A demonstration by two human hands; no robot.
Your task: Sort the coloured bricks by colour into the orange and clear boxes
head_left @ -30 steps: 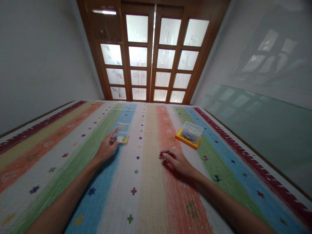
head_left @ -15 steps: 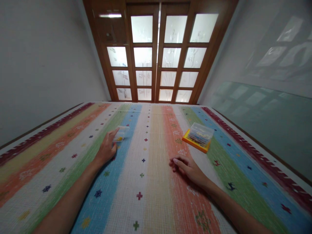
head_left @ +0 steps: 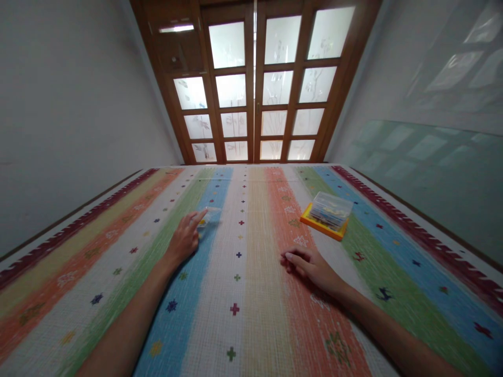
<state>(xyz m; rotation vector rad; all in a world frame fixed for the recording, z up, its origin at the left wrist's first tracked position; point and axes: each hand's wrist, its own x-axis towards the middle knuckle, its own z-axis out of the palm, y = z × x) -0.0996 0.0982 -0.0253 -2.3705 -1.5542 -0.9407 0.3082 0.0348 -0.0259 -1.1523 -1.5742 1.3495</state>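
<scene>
A small clear plastic box (head_left: pixel 212 210) with its lid raised lies on the blue stripe of the cloth. Something yellow (head_left: pixel 201 222) shows inside it, partly covered by my fingers. My left hand (head_left: pixel 184 236) is at the box's left side, its index finger stretched out and touching the lid. Loosely curled, my right hand (head_left: pixel 308 264) rests on the orange stripe with the thumb laid against the fingers and nothing visible in it. Beyond my right hand sits a transparent case (head_left: pixel 332 209) of flat items on a yellow-orange tray (head_left: pixel 322 229).
A striped patterned cloth (head_left: pixel 239 288) covers the table. Wooden doors with frosted panes (head_left: pixel 249 104) stand behind its far edge. White walls rise on both sides, with a glass panel (head_left: pixel 428 167) along the right one.
The view has shifted slightly, so everything sits a little further right. My left index finger has straightened more over the clear lid. My right hand keeps its place on the cloth.
</scene>
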